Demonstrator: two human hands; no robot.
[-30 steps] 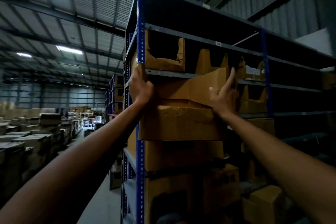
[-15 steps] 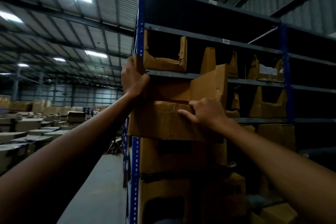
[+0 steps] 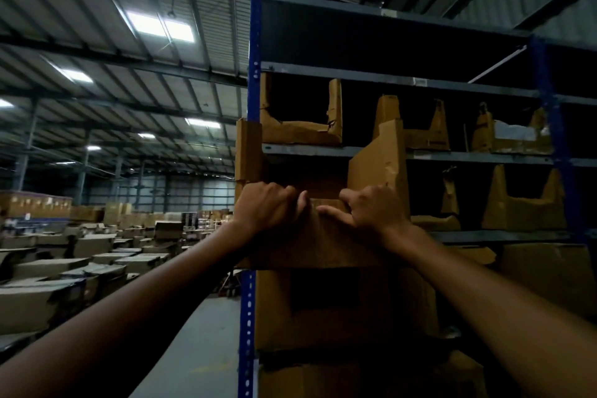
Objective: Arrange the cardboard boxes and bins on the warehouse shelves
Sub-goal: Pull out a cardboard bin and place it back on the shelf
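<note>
The left hand (image 3: 268, 207) and right hand (image 3: 374, 210) both curl over the low front lip of the cut-front cardboard bin (image 3: 323, 236), side by side, thumbs on its face. Bin at the left end of the shelf (image 3: 500, 236), its left wall lapping in front of the blue upright (image 3: 255, 52). Long axis runs away from the 2 hands into the shelf, so next is probably a push inward, nudged right to clear it
</note>
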